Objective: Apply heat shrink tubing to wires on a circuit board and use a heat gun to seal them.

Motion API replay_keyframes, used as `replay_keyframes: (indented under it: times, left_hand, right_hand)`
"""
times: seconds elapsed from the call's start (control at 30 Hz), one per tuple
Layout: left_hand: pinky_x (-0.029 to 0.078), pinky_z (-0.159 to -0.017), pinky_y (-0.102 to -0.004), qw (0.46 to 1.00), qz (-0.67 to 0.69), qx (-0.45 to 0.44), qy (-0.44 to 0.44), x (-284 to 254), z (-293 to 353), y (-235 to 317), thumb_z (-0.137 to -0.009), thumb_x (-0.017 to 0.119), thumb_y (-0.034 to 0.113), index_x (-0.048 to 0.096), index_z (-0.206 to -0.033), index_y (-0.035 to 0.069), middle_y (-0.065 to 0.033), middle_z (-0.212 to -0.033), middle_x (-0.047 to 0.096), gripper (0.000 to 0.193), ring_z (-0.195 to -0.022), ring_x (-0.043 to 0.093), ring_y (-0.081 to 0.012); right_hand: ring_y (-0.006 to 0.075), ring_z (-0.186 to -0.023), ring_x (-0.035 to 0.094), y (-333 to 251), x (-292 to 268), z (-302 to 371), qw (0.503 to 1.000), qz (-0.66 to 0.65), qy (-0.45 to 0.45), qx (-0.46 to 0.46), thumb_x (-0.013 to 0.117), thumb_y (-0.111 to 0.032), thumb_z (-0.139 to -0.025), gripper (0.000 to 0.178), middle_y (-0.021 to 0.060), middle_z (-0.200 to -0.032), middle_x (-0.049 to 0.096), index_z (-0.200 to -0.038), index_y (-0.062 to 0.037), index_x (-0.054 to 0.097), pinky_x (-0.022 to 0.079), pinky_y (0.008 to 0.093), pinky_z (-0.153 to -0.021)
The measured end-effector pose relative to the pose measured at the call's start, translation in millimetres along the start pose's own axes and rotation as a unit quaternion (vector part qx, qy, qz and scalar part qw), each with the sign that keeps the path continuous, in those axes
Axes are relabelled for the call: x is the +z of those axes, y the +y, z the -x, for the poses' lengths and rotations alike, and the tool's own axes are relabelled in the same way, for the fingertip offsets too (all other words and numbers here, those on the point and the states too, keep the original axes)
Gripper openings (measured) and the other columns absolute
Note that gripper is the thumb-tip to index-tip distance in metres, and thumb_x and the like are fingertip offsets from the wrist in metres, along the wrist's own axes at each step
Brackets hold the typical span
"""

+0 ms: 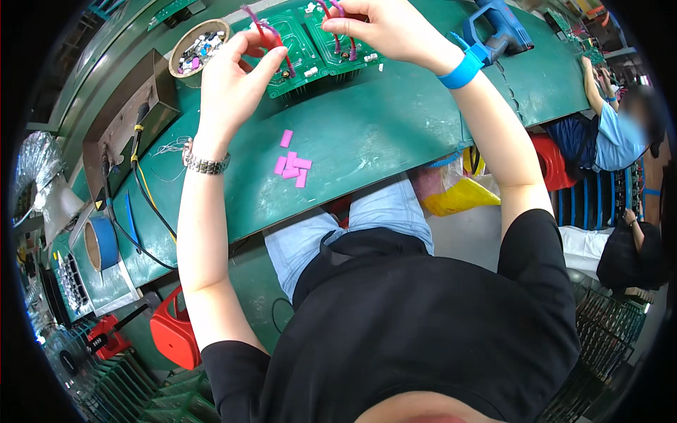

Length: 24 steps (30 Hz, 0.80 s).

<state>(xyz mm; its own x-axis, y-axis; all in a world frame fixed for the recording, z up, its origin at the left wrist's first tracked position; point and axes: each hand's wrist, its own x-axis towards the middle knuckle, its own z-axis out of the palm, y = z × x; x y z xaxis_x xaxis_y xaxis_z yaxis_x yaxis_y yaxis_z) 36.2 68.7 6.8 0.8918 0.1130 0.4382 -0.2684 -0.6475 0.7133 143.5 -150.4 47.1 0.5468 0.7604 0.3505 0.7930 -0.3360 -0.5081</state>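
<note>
Two green circuit boards (298, 53) lie side by side at the far edge of my reach, with white connectors and upright wires on them. My left hand (236, 88) is closed over the left board, thumb and fingers pinched around a red wire (288, 62) with a purple strand. Above the right board my right hand (384, 32) pinches another red wire (351, 44) near its top, where purple strands also show. A blue wrist strap (463, 70) is on my right wrist. Several pink rectangular pieces (291, 166) lie loose on the green table (352, 141) nearer to me.
A round bowl (175, 63) of small mixed parts stands left of the boards. Beyond it, a metal tray (166, 88) holds cabled tools. A blue tape roll (103, 243) is at the left, a blue power tool (502, 29) at the right. Another person (620, 137) sits far right.
</note>
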Motion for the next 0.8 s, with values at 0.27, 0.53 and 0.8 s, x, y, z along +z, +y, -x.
replay_keyframes:
  times: [0.27, 0.53, 0.8]
  left_hand:
    - [0.05, -0.07, -0.0239, 0.999, 0.028, -0.036, -0.018, 0.8, -16.9, 1.4, -0.084, 0.071, 0.028, 0.071, -0.093, 0.006, -0.0025, -0.078, 0.07, 0.024, -0.074, 0.063, -0.0078]
    - [0.049, -0.082, -0.0235, 0.997, 0.074, -0.024, -0.031, -11.2, 5.5, -12.6, -0.087, 0.07, 0.021, 0.063, -0.116, 0.004, -0.0031, -0.099, 0.069, 0.034, -0.09, 0.063, -0.0083]
    - [0.049, -0.09, -0.0284, 0.987, 0.125, -0.031, 0.098, -24.8, 13.2, -11.7, -0.089, 0.066, 0.009, 0.055, -0.126, 0.003, -0.0084, -0.113, 0.064, 0.039, -0.103, 0.06, -0.0141]
  right_hand:
    - [0.0224, -0.068, 0.065, 5.0, 6.3, -4.2, 0.993, -0.061, -0.004, 0.1, 0.057, -0.028, -0.092, 0.03, 0.0144, -0.075, 0.067, -0.09, -0.0002, 0.067, 0.049, 0.034, -0.064]
    - [0.0149, -0.086, 0.062, 6.4, -27.9, 28.8, 0.995, -0.012, 0.063, 0.079, 0.063, -0.019, -0.089, 0.025, 0.0115, -0.096, 0.067, -0.105, 0.0006, 0.063, 0.049, 0.0292, -0.073]
    - [0.0271, -0.096, 0.064, 204.0, -99.1, 156.4, 0.737, 0.257, 0.36, 0.511, 0.072, -0.049, -0.078, 0.069, 0.0188, -0.104, 0.066, -0.112, 0.0091, 0.059, 0.05, 0.0365, -0.088]
